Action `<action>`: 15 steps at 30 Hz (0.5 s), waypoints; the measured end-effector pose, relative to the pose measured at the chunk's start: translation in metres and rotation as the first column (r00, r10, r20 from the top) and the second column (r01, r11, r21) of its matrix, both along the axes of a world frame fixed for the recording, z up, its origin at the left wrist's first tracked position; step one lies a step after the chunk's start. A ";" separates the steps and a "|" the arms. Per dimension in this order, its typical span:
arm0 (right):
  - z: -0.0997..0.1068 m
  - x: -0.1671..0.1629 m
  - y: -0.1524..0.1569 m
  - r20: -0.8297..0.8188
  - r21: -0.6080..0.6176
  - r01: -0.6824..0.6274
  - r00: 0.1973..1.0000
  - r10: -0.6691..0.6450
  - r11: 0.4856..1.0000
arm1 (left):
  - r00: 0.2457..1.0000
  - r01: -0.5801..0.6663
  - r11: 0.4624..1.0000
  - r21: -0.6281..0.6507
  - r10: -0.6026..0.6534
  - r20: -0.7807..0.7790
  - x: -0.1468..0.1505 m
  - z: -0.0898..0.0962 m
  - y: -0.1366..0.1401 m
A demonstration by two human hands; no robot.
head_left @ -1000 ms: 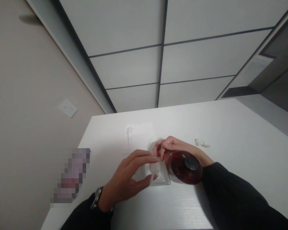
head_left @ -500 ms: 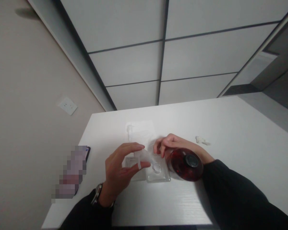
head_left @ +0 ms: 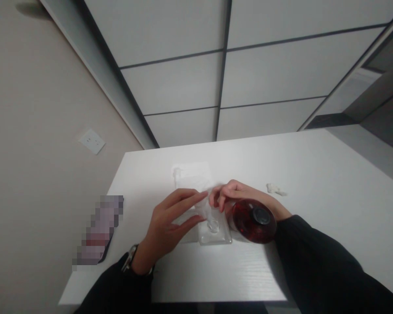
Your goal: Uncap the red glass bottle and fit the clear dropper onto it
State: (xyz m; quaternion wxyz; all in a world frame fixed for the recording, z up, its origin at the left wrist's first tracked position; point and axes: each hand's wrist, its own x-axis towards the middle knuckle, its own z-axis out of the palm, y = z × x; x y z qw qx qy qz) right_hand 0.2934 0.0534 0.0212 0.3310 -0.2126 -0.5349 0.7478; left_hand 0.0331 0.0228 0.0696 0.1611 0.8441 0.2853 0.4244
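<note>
My left hand [head_left: 168, 218] reaches in from the left, thumb and fingers curved around a small translucent plastic piece [head_left: 201, 204]. Its exact shape is blurred. Close by on the right, my right hand [head_left: 229, 192] has its fingers curled down near that piece; what they hold, if anything, is hidden. A bottle with dark red contents and a black cap [head_left: 261, 215] stands on the near side of my right wrist. Below the fingers lies a clear plastic tray [head_left: 216, 238] with a round raised part. A pale translucent wrapper [head_left: 192, 171] lies flat behind my hands.
The white table [head_left: 242, 274] bears a phone-like object, partly pixelated [head_left: 100, 231], at its left edge. A crumpled white scrap [head_left: 274, 189] lies beyond my right forearm. A wall with a socket [head_left: 91, 141] borders the left, and white panels [head_left: 180, 126] rise behind.
My left hand has moved right and slightly up with the plastic piece, bringing its fingertips close to my right hand. My right hand and the bottle have hardly moved.
</note>
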 end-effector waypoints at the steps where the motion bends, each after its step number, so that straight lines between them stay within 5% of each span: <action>1: -0.001 0.000 0.001 0.005 0.005 -0.016 1.000 0.016 1.000 | 1.000 -0.023 1.000 -0.009 0.023 0.015 -0.002 -0.001 0.002; 8: 0.000 0.005 0.007 0.077 0.092 -0.009 0.997 0.002 0.996 | 0.983 -0.096 0.974 -0.207 0.125 0.133 -0.009 0.004 0.030; 11: -0.004 0.012 0.012 0.039 0.114 0.152 0.987 -0.157 0.982 | 0.984 -0.116 0.963 -0.243 0.144 0.102 -0.008 0.012 0.055; 15: -0.015 0.022 0.021 -0.045 -0.004 0.351 0.935 -0.351 0.936 | 0.975 -0.212 0.935 -0.284 0.221 0.001 -0.008 0.010 0.091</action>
